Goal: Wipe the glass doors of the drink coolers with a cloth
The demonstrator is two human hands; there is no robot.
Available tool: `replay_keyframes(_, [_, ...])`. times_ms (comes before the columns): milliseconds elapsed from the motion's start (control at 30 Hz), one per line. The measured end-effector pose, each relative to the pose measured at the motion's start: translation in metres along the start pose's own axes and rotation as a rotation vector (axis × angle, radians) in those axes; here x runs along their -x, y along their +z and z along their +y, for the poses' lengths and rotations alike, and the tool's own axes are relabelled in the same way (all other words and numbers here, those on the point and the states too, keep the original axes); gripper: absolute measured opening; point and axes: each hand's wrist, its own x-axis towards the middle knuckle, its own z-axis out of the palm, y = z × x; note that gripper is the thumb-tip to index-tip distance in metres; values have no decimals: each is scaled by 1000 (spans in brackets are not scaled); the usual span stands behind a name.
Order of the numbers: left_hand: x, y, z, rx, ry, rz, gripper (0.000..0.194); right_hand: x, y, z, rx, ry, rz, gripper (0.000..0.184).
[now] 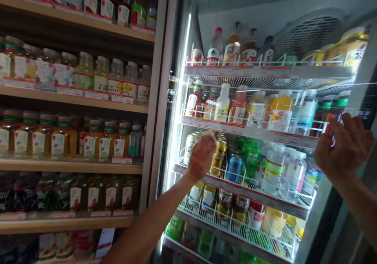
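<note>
My left hand (202,156) is closed and smeared by motion, in front of the cooler's can shelf. A pale patch shows at its fingertips, but I cannot make out what it is. Gold cans (218,156) and a blue can (235,167) stand just right of this hand. Over at the cooler's right side, my right hand (343,144) is raised with curled fingers, near the dark door frame (332,213). What those fingers grip, if anything, is hidden. Clear bottles (273,170) with bright labels are left of my right hand.
The lit drinks cooler has several wire-fronted shelves (250,128) of bottles and cans. A round fan grille (309,36) shows at its upper back. To the left, wooden shelves (73,164) carry rows of bottled drinks, beside a grey upright post (157,99).
</note>
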Motion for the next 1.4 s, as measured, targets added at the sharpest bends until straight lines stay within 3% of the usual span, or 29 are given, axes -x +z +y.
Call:
replay_keyframes(100, [31, 1, 51, 98, 478, -228, 46, 0, -1, 1, -13, 1, -12, 46])
replay_keyframes(167, [43, -5, 56, 141, 646, -272, 40, 1, -1, 2, -20, 11, -16, 45])
replay_keyframes(233, [45, -14, 35, 126, 531, -210, 41, 3, -1, 3, -21, 8, -10, 45])
replay_keyframes(333, [39, -19, -3, 55, 112, -40, 53, 4, 1, 4, -7, 6, -9, 44])
replay_keyframes(400, [42, -16, -5, 18, -78, 20, 57, 4, 2, 3, 2, 10, -13, 43])
replay_keyframes(433, [48, -14, 3, 8, -98, 9, 57, 3, 2, 3, 3, 10, -12, 43])
replay_keyframes(500, [65, -10, 25, 14, 69, -101, 55, 1, 1, 3, 2, 0, -15, 43])
replay_keyframes(567, [81, -11, 40, 67, 433, -271, 51, 0, -1, 4, 7, -17, -46, 45])
replay_keyframes(600, [85, -13, 40, 96, 564, -324, 48, 1, -3, 6, 15, -24, -68, 47])
replay_keyframes(633, [85, -16, 33, 116, 601, -337, 45, 3, -5, 7, 26, -31, -92, 48])
replay_keyframes(667, [82, -19, 22, 122, 548, -312, 44, 8, -7, 9, 37, -32, -116, 50])
replay_keyframes(767, [59, -20, -19, 71, 124, -118, 51, 34, -12, 12, 64, 2, -108, 52])
replay_keyframes(833, [44, -16, -26, 26, -116, 35, 55, 56, -12, 11, 78, 20, -91, 55])
replay_keyframes(867, [40, -13, -21, 21, -151, 72, 57, 66, -10, 10, 87, 25, -75, 57])
replay_keyframes(933, [40, -8, 4, 46, -62, 59, 56, 80, -7, 6, 102, 26, -46, 59])
replay_keyframes(1033, [46, -7, 38, 125, 399, -150, 48, 87, -3, 5, 91, 24, -4, 59])
replay_keyframes(1100, [40, -10, 33, 162, 644, -258, 41, 85, -2, 5, 68, 17, -7, 58])
replay_keyframes(1133, [32, -12, 21, 166, 666, -280, 40, 85, -2, 5, 61, 19, -6, 58])
replay_keyframes(1200, [6, -14, -14, 134, 476, -224, 41, 84, -3, 5, 59, 28, -11, 58])
replay_keyframes(1300, [-33, -7, -51, 54, -42, 51, 45, 84, -4, 3, 77, 48, -16, 58])
replay_keyframes(1367, [-42, 1, -41, 50, -188, 162, 46, 84, -4, 2, 89, 53, -18, 57])
replay_keyframes(1400, [-39, 4, -27, 65, -165, 158, 46, 84, -4, 2, 95, 53, -21, 57])
